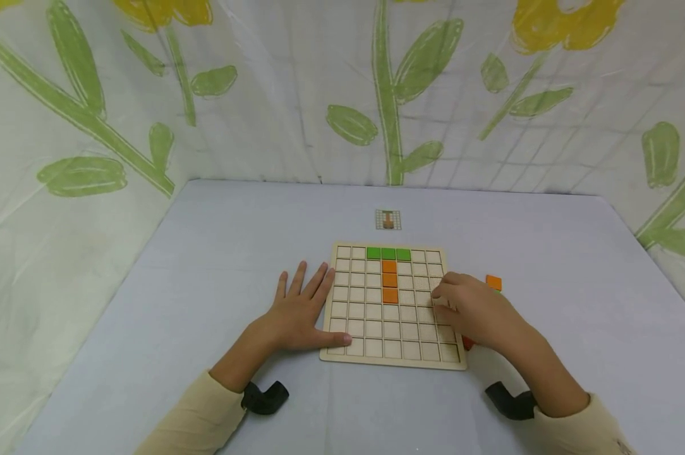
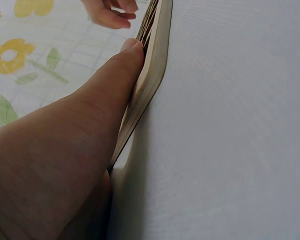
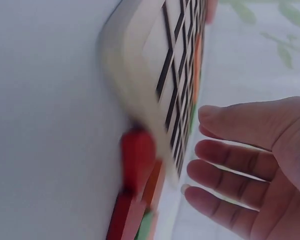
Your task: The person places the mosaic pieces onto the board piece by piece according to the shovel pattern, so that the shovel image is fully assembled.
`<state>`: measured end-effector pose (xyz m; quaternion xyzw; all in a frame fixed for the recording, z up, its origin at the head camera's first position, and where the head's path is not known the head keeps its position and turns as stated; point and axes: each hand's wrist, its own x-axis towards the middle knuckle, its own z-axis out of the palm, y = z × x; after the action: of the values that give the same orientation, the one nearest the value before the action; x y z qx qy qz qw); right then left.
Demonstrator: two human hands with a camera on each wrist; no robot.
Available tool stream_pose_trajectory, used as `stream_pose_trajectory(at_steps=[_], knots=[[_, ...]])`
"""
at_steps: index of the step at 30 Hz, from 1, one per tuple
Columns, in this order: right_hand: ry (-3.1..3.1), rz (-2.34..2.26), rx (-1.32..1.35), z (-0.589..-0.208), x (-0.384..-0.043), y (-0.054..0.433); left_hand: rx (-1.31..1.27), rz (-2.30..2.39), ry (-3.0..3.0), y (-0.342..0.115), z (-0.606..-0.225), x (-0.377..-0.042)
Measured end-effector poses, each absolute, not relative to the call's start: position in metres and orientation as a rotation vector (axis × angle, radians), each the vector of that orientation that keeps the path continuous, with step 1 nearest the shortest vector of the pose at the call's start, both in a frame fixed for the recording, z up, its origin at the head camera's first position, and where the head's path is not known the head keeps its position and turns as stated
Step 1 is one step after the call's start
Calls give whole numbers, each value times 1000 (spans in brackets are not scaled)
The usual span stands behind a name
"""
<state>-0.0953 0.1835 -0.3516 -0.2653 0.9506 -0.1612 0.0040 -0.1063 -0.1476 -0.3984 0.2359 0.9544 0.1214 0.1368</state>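
Note:
A square wooden grid board (image 1: 373, 347) lies on the table. Three green tiles (image 1: 388, 253) sit side by side in its far row, and three orange tiles (image 1: 390, 280) run down from the middle one. My left hand (image 1: 299, 321) lies spread at the board's left side, its thumb over the near left corner and its fingertips along the edge. Over the right side of the board hovers my right hand (image 1: 478, 309), fingers loosely bent and thumb apart from them in the head view. No tile shows between these fingers in the right wrist view.
Beside the board's right edge lie loose tiles, among them an orange tile (image 1: 493, 282) and a red tile (image 3: 137, 160), partly hidden by my right hand. A small picture card (image 1: 388, 220) lies behind the board. A flower-patterned curtain (image 1: 297, 126) hangs at the table's far edge.

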Motion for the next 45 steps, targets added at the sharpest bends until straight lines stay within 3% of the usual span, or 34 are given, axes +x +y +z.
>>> stream_pose_trajectory(at_steps=[8, 14, 45], knots=[[3026, -459, -662, -356, -87, 223, 684, 332, 2751, -147, -395, -105], [3044, -459, -688, -360, -85, 235, 684, 328, 2749, -148, -395, -105], [3020, -453, -636, -361, -85, 230, 702, 368, 2753, -148, -391, -104]])
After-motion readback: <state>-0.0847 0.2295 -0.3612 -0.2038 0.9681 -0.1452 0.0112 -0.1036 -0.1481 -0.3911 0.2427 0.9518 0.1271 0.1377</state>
